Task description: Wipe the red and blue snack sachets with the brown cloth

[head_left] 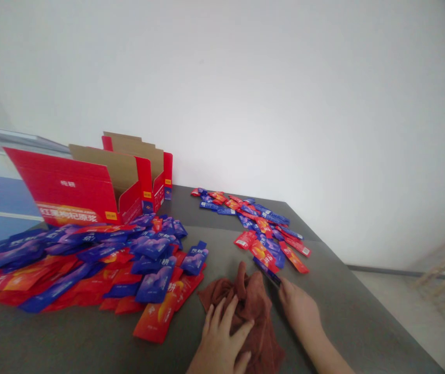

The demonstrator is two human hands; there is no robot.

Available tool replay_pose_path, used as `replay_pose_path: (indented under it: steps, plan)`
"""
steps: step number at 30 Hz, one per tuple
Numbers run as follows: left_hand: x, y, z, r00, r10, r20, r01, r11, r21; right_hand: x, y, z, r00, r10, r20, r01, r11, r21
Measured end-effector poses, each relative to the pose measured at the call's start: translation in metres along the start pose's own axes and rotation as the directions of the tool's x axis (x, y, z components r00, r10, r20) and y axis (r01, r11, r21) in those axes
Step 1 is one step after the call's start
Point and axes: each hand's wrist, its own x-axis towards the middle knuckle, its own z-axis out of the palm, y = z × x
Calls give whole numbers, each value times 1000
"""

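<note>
Left hand [222, 337] is lying flat on a crumpled brown cloth [251, 311] w/ fingers spread apart, pressing on it, not really gripping anything. Cloth sits near the front edge of the grey table [363, 311], approx in the middle, right btw the two hands. Right hand [298, 306] is just right of the cloth, fingertips pinched together on the near end of a dark blue packet [270, 274] that sticks out of the smaller scatter of packets [263, 228], the red & blue ones running back toward the wall on the right half of the table. Over on the left there's a way bigger heap of packets [90, 259], same red/blue mix, spilling almost up to the cloth; one red packet [156, 319] lies just left of the left hand. Behind that heap, an open red cardboard box [86, 192] w/ flaps up, and a 2nd red box [148, 166] right behind it, against the white wall.
</note>
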Motion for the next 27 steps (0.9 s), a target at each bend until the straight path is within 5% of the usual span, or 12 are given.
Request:
replay_pose_path:
  steps: [3, 6, 8, 10, 11, 13, 15, 17, 21, 22, 27]
  plan:
    - [-5, 1, -23, 970, -96, -224, 69, 990, -124, 0, 15, -30, 996, 52, -78, -52, 999, 1]
    - [1, 0, -58, 924, -299, -238, 161, 869, -467, -8, 16, -73, 991, 1, -137, 9, 998, 67]
    - [12, -2, -80, 852, -511, -112, 281, 628, -725, -13, 0, -103, 989, -118, -88, 135, 967, 217]
    - [24, -3, -95, 770, -628, 109, 361, 288, -887, -15, -27, -127, 951, -301, 62, 247, 869, 428]
    - [30, -3, -99, 766, -592, 250, 386, 114, -915, -14, -41, -135, 908, -396, 138, 282, 820, 498]
    - [35, 0, -104, 800, -301, 519, 484, -188, -855, -10, -68, -142, 823, -516, 238, 313, 761, 568]
    - [32, 5, -106, 790, 47, 611, 585, -354, -730, -5, -85, -138, 756, -593, 276, 339, 716, 610]
    - [23, 11, -105, 775, 146, 614, 607, -440, -661, -4, -90, -123, 759, -608, 234, 329, 668, 667]
    - [6, 15, -104, 692, 36, 721, 572, -637, -517, -25, -82, -62, 969, -243, 51, 154, 750, 644]
    - [3, 15, -104, 669, 20, 743, 547, -691, -473, -35, -80, -44, 984, -173, 39, 117, 801, 588]
    - [-3, 15, -105, 630, -140, 764, 351, -826, -441, -63, -79, 16, 964, -264, -41, 262, 903, 341]
